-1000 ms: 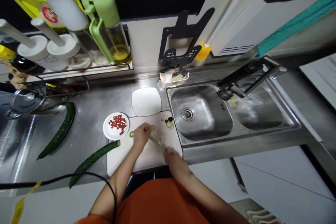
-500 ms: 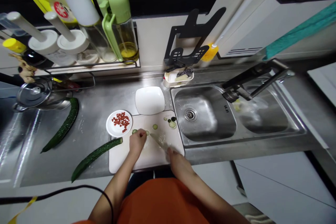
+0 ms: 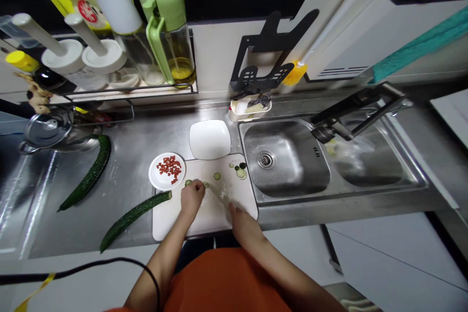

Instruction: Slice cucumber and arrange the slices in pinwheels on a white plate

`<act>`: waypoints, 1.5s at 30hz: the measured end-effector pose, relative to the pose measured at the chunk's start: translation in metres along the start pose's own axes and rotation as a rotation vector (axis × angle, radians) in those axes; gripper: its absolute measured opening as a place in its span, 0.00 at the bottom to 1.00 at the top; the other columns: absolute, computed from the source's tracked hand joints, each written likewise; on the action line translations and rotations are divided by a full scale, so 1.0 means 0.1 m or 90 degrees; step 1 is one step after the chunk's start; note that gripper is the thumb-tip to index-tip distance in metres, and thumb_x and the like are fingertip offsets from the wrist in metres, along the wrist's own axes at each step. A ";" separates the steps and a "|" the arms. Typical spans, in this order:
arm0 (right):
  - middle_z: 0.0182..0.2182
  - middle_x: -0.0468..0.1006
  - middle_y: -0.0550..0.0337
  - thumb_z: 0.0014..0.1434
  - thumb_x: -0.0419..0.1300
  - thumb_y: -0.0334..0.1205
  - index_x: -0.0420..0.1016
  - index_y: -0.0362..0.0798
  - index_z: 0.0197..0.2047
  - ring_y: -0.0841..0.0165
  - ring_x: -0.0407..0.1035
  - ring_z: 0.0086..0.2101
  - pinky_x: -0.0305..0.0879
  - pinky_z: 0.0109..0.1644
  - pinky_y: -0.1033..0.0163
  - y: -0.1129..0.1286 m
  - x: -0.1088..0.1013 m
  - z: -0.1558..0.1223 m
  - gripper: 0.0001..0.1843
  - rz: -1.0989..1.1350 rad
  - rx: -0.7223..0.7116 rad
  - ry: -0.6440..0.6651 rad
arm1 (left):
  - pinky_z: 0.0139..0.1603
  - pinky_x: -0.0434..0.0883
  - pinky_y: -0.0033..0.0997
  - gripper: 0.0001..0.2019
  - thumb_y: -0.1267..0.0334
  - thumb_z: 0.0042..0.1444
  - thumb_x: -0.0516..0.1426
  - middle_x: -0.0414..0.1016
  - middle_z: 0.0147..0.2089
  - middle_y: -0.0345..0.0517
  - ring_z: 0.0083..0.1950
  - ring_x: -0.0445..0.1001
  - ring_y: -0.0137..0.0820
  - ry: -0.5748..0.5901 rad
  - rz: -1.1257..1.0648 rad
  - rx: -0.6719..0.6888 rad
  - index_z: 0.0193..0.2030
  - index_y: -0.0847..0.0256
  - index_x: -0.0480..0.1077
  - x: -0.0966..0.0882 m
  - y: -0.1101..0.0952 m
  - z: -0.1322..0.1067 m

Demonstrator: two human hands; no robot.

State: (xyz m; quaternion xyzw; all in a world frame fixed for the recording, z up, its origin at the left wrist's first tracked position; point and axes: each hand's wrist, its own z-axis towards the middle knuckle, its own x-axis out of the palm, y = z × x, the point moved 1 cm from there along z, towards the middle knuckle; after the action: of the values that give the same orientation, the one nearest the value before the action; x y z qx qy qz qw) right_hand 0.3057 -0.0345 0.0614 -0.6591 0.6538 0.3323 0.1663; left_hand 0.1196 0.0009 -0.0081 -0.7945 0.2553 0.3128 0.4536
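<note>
On the white cutting board [image 3: 171, 226], my left hand [image 3: 192, 200] is closed with its fingertips pinched on a small piece of cucumber [image 3: 205, 185]. Another green bit of cucumber [image 3: 188, 183] shows just left of those fingers. My right hand [image 3: 245, 224] grips a knife [image 3: 218, 196] near the board's front right; its thin, pale blade points toward my left fingertips and is hard to make out. A cucumber slice [image 3: 217, 176] lies further back, and several slices and end bits [image 3: 241, 172] sit at the right corner. A long cucumber [image 3: 135, 217] rests with its cut end on the board's left edge.
A white plate of chopped red bits [image 3: 153, 175] stands at the board's left corner, a white square dish [image 3: 210, 139] behind it. Another cucumber [image 3: 87, 180] lies at left near a lidded pot [image 3: 47, 131]. To the right are the sink [image 3: 288, 185] and tap [image 3: 343, 109].
My right hand has shifted slightly left with the knife, toward my left hand. My left hand stays at the same spot on the board. The whole view has moved slightly.
</note>
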 end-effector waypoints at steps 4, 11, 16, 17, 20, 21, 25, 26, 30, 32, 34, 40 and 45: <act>0.42 0.77 0.47 0.59 0.40 0.21 0.65 0.44 0.55 0.59 0.74 0.41 0.67 0.37 0.62 0.04 -0.03 0.00 0.25 -0.013 0.000 0.001 | 0.35 0.61 0.25 0.07 0.64 0.53 0.54 0.75 0.29 0.40 0.31 0.70 0.28 -0.003 0.003 0.000 0.32 0.57 0.74 0.01 0.02 0.01; 0.42 0.77 0.46 0.60 0.39 0.22 0.63 0.44 0.58 0.59 0.74 0.41 0.68 0.38 0.61 0.08 -0.08 -0.02 0.26 -0.026 0.001 0.001 | 0.35 0.61 0.25 0.07 0.63 0.53 0.54 0.77 0.30 0.41 0.31 0.71 0.28 -0.003 0.000 -0.005 0.32 0.57 0.74 0.02 0.02 0.02; 0.43 0.76 0.46 0.60 0.38 0.22 0.65 0.44 0.56 0.60 0.74 0.41 0.68 0.38 0.62 0.08 -0.11 -0.03 0.25 -0.035 0.009 0.003 | 0.35 0.60 0.25 0.07 0.63 0.53 0.54 0.76 0.29 0.40 0.31 0.71 0.28 -0.003 0.004 -0.006 0.32 0.57 0.74 0.02 0.01 0.02; 0.43 0.76 0.46 0.60 0.39 0.23 0.65 0.44 0.56 0.60 0.74 0.41 0.68 0.38 0.62 0.08 -0.11 -0.03 0.25 -0.034 0.010 0.001 | 0.35 0.60 0.25 0.07 0.63 0.53 0.54 0.76 0.29 0.40 0.31 0.71 0.28 -0.004 0.004 -0.005 0.32 0.57 0.74 0.02 0.01 0.02; 0.42 0.77 0.47 0.60 0.39 0.23 0.64 0.45 0.57 0.60 0.74 0.41 0.68 0.38 0.62 0.08 -0.10 -0.03 0.26 -0.033 0.009 -0.001 | 0.34 0.60 0.25 0.07 0.63 0.52 0.54 0.76 0.29 0.40 0.30 0.70 0.27 -0.007 0.003 -0.001 0.31 0.57 0.74 0.02 0.01 0.01; 0.42 0.77 0.47 0.60 0.40 0.22 0.64 0.44 0.57 0.60 0.74 0.41 0.68 0.38 0.62 0.07 -0.10 -0.03 0.26 -0.032 0.007 -0.001 | 0.34 0.60 0.25 0.07 0.64 0.52 0.54 0.76 0.28 0.40 0.30 0.70 0.27 -0.007 0.003 0.000 0.31 0.57 0.74 0.02 0.01 0.01; 0.43 0.77 0.46 0.59 0.41 0.22 0.63 0.44 0.58 0.61 0.74 0.42 0.68 0.39 0.63 0.09 -0.12 -0.03 0.26 -0.025 -0.003 0.006 | 0.34 0.60 0.25 0.08 0.64 0.53 0.53 0.76 0.29 0.40 0.30 0.70 0.28 -0.004 0.002 -0.003 0.31 0.57 0.74 0.02 0.01 0.01; 0.43 0.77 0.46 0.59 0.41 0.22 0.64 0.44 0.58 0.61 0.74 0.42 0.68 0.39 0.63 0.10 -0.13 -0.03 0.26 -0.025 -0.001 0.009 | 0.34 0.60 0.25 0.08 0.64 0.53 0.54 0.76 0.29 0.40 0.31 0.70 0.28 -0.003 0.003 -0.005 0.31 0.57 0.74 0.02 0.01 0.01; 0.43 0.77 0.45 0.59 0.41 0.22 0.64 0.43 0.57 0.61 0.74 0.43 0.69 0.40 0.63 0.16 -0.17 -0.02 0.26 -0.027 0.010 0.022 | 0.35 0.61 0.25 0.07 0.64 0.53 0.54 0.76 0.30 0.41 0.31 0.71 0.28 -0.002 0.013 -0.016 0.32 0.57 0.74 0.02 0.00 0.01; 0.44 0.77 0.44 0.60 0.42 0.22 0.65 0.43 0.57 0.61 0.73 0.44 0.69 0.41 0.62 0.19 -0.19 -0.02 0.25 -0.019 0.009 0.027 | 0.36 0.61 0.25 0.07 0.64 0.53 0.54 0.76 0.30 0.41 0.32 0.72 0.28 0.000 0.016 -0.018 0.32 0.57 0.74 0.01 -0.02 0.01; 0.45 0.76 0.43 0.60 0.42 0.22 0.64 0.43 0.58 0.61 0.73 0.45 0.68 0.42 0.62 0.20 -0.21 -0.02 0.25 -0.009 0.003 0.031 | 0.36 0.61 0.26 0.08 0.64 0.54 0.54 0.76 0.30 0.41 0.32 0.72 0.29 0.002 0.021 -0.017 0.32 0.57 0.74 0.00 -0.03 0.01; 0.45 0.76 0.45 0.58 0.42 0.21 0.63 0.44 0.59 0.60 0.73 0.45 0.68 0.43 0.61 0.12 -0.18 -0.06 0.27 0.013 0.030 0.054 | 0.36 0.61 0.26 0.08 0.62 0.55 0.54 0.75 0.30 0.42 0.31 0.72 0.29 0.002 0.036 -0.031 0.33 0.57 0.74 -0.01 -0.06 -0.02; 0.42 0.77 0.48 0.57 0.42 0.19 0.64 0.44 0.56 0.61 0.73 0.44 0.68 0.40 0.62 -0.03 -0.10 -0.08 0.27 0.030 0.026 0.067 | 0.35 0.60 0.25 0.08 0.60 0.55 0.54 0.74 0.30 0.42 0.31 0.71 0.28 0.007 0.041 -0.045 0.33 0.58 0.74 -0.03 -0.10 -0.05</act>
State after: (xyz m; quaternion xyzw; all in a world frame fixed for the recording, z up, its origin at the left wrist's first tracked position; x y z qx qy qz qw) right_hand 0.3109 -0.0321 0.0732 -0.6565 0.6837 0.2878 0.1369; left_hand 0.1256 0.0011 0.0018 -0.8032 0.2720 0.3314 0.4137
